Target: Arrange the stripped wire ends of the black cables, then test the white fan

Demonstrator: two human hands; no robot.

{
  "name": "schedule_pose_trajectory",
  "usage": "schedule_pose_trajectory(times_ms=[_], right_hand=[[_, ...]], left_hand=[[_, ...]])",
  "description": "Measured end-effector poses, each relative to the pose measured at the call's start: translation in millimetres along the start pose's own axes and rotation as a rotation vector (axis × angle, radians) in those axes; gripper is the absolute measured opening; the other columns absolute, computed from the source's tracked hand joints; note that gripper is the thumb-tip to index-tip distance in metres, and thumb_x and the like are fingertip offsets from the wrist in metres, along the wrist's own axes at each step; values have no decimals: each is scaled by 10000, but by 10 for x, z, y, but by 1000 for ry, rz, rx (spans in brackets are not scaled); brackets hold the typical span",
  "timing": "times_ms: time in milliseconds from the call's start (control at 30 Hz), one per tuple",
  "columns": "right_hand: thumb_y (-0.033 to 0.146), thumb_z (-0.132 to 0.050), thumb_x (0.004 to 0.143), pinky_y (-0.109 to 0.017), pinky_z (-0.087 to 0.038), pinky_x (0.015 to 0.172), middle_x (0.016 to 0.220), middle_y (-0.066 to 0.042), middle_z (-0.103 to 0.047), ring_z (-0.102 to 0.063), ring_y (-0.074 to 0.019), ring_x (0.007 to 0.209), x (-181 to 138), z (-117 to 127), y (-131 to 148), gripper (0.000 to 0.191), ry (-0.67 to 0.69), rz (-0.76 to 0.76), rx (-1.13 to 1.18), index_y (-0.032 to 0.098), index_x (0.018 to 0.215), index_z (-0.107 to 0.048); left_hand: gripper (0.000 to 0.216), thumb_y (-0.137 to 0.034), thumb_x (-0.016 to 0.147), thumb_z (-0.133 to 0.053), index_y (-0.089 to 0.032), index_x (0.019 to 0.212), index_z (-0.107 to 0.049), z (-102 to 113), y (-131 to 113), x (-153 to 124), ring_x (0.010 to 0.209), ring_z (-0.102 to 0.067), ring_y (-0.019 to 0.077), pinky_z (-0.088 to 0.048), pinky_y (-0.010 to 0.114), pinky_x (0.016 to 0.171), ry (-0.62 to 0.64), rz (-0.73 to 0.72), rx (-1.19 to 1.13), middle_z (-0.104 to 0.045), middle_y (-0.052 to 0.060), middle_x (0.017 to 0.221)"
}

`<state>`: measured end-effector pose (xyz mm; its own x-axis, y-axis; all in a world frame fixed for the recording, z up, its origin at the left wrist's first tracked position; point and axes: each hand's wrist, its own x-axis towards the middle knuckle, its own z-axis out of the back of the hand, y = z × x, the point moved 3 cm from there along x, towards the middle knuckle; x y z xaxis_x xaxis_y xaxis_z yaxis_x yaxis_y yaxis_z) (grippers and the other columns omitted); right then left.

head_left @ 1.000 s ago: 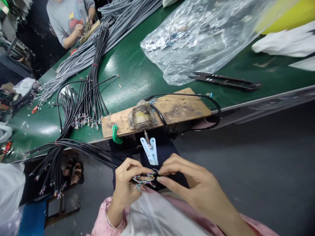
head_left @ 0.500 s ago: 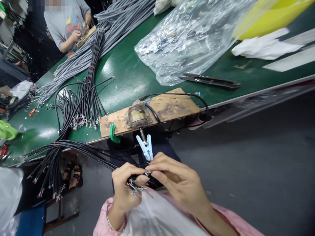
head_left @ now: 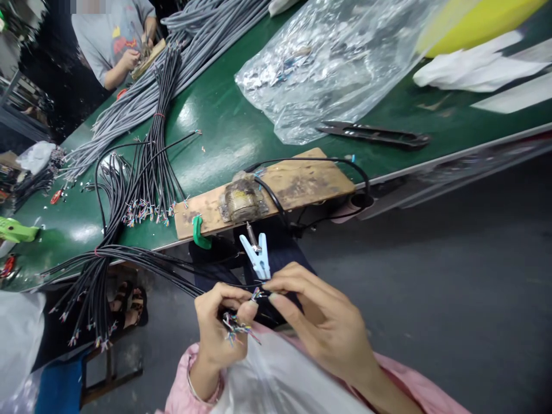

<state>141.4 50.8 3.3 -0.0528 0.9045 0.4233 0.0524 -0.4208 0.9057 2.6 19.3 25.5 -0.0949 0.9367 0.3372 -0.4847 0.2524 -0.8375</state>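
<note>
L hand (head_left: 214,330) grip held blk cables (head_left: 181,278), coloured wire ends (head_left: 235,328) poking out; R hand (head_left: 325,325) grip was narrow, just beside, contents unclear.

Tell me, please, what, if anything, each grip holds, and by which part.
The left grip holds black cables near their ends, where coloured wires stick out. Whether the right grip pinches anything cannot be told.

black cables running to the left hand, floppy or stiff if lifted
Probably bendy but springy, as the black cables run in smooth curves. They may splay beyond the red tie, where lengths fan out. The thin coloured wire ends likely bend easily.
</note>
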Motion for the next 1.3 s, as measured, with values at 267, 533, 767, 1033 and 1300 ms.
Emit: schedule_pose_trajectory(times_ms=[267, 533, 767, 1033, 1300], right_hand=[[97, -642, 836, -270, -471, 537, 661, -15, -661, -581, -150, 598, -50, -116, -54, 128, -91, 34, 147, 211, 805, -693], [320, -585, 916, -265, -434, 590, 633, -2, -553, -513, -146, 645, -58, -217, -158, 195, -65, 44, 270, 218, 756, -628], [517, -657, 825, -240, -375, 574, 695, 24, -456, -450, -110, 619, -186, -345, -352, 353, 342, -664, 951, 190, 762, -540], [553, -612, 842, -241, -329, 545, 663, 40, -402, -378, -98, 580, -92, -207, -249, 403, 489, -687, 850, 186, 732, -488], [491, -564, 895, -239, -421, 539, 658, 5, -489, -474, -121, 597, 121, 66, -149, 363, 236, -410, 394, 189, 694, -561]], left_hand=[[149, -250, 854, -617, -147, 747, -626, -12, 33, -5, 478, -572, 86, -449, 154, 465, 36, 21, -77, -653, 15, 603], [225, -311, 894, -587, -152, 736, -606, 37, 68, 14, 379, -482, 47, -355, 123, 391, 125, 66, -170, -554, -37, 491], [216, -361, 908, -566, -183, 1020, -614, 28, 91, 68, 469, -552, 75, -429, 149, 467, 222, -34, -226, -618, -13, 633], [181, -322, 913, -560, -197, 911, -690, 0, 92, 38, 624, -605, 136, -471, 227, 594, 340, -127, -177, -660, 29, 683], [279, -410, 909, -551, -240, 741, -696, 0, 129, -21, 523, -529, 92, -397, 222, 499, 192, -231, -218, -599, 5, 670]])
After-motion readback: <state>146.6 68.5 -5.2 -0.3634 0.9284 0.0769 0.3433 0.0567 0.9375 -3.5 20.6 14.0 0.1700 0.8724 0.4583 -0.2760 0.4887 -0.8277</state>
